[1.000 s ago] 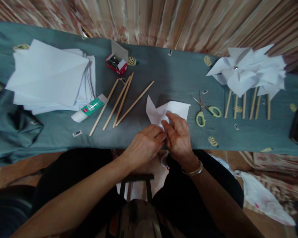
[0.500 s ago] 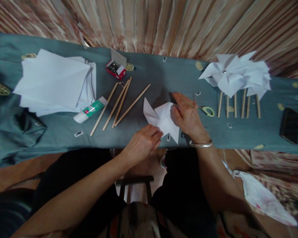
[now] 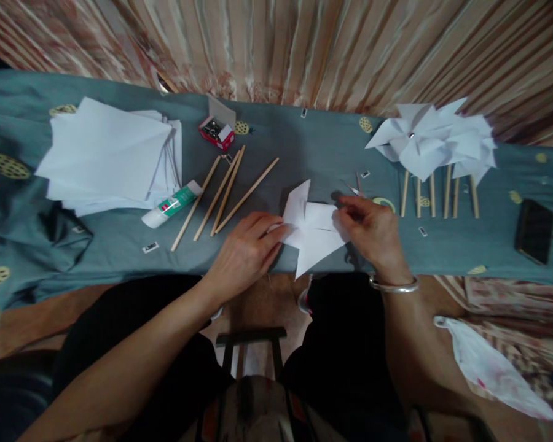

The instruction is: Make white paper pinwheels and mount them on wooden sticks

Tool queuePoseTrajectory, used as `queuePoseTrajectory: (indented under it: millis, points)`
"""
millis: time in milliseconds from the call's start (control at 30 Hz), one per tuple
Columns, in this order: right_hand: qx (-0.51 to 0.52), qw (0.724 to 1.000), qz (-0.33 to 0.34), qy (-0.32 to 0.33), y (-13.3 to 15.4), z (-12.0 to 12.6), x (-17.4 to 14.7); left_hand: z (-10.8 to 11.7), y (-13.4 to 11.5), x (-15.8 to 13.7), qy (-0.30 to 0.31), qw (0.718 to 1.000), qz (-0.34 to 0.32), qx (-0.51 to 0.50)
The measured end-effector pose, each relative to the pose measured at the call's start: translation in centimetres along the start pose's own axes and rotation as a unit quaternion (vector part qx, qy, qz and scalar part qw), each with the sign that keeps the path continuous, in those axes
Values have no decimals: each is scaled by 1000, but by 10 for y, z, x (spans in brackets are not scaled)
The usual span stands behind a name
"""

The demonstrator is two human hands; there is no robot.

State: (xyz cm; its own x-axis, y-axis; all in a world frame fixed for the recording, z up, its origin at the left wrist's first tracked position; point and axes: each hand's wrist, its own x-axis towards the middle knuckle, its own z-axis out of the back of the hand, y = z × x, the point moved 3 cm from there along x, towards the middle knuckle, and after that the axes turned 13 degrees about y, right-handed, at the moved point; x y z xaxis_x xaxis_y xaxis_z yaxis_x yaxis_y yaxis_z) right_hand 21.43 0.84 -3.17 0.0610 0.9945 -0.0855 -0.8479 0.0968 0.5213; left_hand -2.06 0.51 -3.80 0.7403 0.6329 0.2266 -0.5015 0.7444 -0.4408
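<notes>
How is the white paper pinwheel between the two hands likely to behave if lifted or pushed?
The paper pinwheel is probably very light, since it looks like folded thin sheet. Its pointed blades would likely bend or crease under a firm push. Being broad and spread out, it seems unlikely to roll.

1. Toward 12 o'clock we see a pleated beige-brown curtain [image 3: 276, 49].
2. From 9 to 3 o'clock we have a grey-green tablecloth [image 3: 322, 141], printed with yellow pineapples [image 3: 242, 127].
3. At 3 o'clock we find a black smartphone [image 3: 534, 231] lying on it.
4. At 4 o'clock we notice a white plastic bag [image 3: 493, 368] with pinkish-red marks.
5. At 6 o'clock we make out a dark frame [image 3: 251, 336] above brownish floor [image 3: 246, 307].
</notes>
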Motion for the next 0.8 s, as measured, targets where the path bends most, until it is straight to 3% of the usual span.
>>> queuePoseTrajectory:
  millis: [133,267,433,600,700,800]
  points:
    - [-38,997,-65,25,2,-3,-31,1,-12,-6,2,999,-38,-3]
    - [-21,997,-59,47,4,-8,-47,-12,-36,-12,61,993,-99,7]
    - [-13,995,-45,84,2,-10,-54,-25,-37,-12,93,990,-95,53]
    - [-73,992,103,16,12,-1,-64,-28,-28,-14,93,991,-84,50]
    - [-24,980,185,63,16,-4,-68,-29,-25,-17,92,993,-73,32]
    - [19,973,207,97,19,-11,-68,-29,-24,-17,91,994,-61,18]
